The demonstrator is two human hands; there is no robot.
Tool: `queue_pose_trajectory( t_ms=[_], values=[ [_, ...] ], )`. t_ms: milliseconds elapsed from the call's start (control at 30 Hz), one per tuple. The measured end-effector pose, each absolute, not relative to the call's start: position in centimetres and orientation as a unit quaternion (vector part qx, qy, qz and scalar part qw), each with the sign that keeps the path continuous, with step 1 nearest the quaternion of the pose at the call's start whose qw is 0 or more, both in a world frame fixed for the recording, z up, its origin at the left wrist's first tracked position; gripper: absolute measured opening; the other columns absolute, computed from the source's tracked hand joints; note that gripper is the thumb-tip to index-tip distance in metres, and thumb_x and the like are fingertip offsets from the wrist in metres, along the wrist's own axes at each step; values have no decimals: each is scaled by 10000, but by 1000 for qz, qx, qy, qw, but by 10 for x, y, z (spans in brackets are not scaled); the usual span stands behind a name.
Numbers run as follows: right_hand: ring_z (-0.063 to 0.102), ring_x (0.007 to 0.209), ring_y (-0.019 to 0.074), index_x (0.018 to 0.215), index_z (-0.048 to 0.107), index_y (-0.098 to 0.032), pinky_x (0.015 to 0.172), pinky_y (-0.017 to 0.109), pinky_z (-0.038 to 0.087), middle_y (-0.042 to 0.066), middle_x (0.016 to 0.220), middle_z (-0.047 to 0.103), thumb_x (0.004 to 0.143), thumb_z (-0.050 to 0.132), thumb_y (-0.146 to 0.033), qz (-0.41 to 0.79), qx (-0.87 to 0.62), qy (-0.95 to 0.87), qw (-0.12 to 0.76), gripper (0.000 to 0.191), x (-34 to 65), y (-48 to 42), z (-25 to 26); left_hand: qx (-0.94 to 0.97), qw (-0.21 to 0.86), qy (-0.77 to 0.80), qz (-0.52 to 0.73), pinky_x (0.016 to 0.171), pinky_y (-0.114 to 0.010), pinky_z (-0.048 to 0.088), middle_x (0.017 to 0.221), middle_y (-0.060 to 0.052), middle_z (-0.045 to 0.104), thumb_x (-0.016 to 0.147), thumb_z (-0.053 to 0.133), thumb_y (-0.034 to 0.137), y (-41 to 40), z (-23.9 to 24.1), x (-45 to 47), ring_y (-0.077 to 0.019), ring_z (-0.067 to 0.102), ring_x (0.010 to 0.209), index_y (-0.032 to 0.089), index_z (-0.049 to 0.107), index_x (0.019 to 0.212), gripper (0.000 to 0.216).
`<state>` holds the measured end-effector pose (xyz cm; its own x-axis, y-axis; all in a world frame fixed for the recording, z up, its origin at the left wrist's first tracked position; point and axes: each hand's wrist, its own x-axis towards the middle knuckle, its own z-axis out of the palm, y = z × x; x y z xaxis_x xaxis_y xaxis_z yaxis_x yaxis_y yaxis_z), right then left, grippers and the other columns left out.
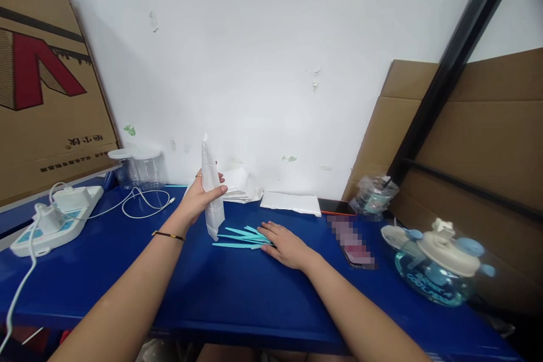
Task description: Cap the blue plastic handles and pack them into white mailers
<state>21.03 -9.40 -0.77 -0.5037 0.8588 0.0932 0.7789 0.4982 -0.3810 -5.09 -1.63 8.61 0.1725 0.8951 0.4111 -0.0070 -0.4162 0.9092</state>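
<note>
Blue bench (237, 300). Above it, near-upright white packet (213, 198), clasped between thumb and fingers of left hand (195, 198). Right hand (291, 246) palm-down, fingers little bent over fanned turquoise sticks (240, 238), grip indeterminable. Apparently gathering sticks; probably calls next for tightening around their covered ends.
</note>
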Motion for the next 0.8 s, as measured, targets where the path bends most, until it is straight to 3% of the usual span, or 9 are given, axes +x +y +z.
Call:
queue_pose_trajectory(
  t_ms=[133, 333, 500, 600, 700, 800],
  values=[
    [175, 1362, 237, 1410, 251, -280, 1110, 417, 166, 9, 1478, 242, 910, 273, -511, 153, -474, -858, 129, 551, 208, -94, -6, 648, 425, 306, 554, 954, -430, 387, 1098, -55, 556, 608, 735, 345, -17, 104, -51, -260, 503, 1094, 257, 387, 1297, 777],
    [202, 1354, 250, 1411, 253, -260, 1108, 440, 144, 39, 1461, 284, 879, 339, -547, 139, -453, -868, 151, 611, 200, -94, -4, 509, 636, 178, 552, 898, -451, 453, 1036, -100, 609, 701, 566, 498, -23, 107, -18, -265, 561, 1012, 188, 483, 1247, 633],
    [241, 1339, 253, 1395, 293, -213, 1114, 443, 120, 80, 1431, 341, 800, 473, -577, 110, -486, -846, 192, 720, 211, -96, 2, 399, 719, 147, 550, 909, -433, 452, 940, -90, 623, 718, 534, 525, -20, 89, 6, -222, 602, 926, 147, 535, 1153, 576],
    [298, 1312, 238, 1372, 343, -190, 1112, 430, 146, 95, 1395, 394, 844, 461, -458, 111, -513, -824, 213, 604, 224, -92, 1, 360, 706, 189, 579, 891, -419, 464, 935, -77, 608, 716, 576, 481, -16, 73, 14, -211, 601, 921, 164, 540, 1124, 517],
    [364, 1268, 231, 1343, 397, -163, 1096, 413, 203, 114, 1345, 450, 874, 409, -326, 114, -556, -790, 232, 497, 235, -87, -3, 437, 648, 233, 579, 884, -407, 460, 980, -52, 586, 679, 672, 353, -18, 61, 21, -207, 581, 946, 215, 511, 1175, 539],
    [396, 1241, 228, 1332, 413, -171, 1065, 390, 273, 106, 1335, 460, 881, 399, -362, 162, -562, -773, 247, 491, 241, -87, -3, 534, 578, 245, 566, 898, -401, 433, 1061, -50, 555, 673, 692, 326, -24, 60, 30, -218, 553, 990, 241, 464, 1236, 613]
  ],
)
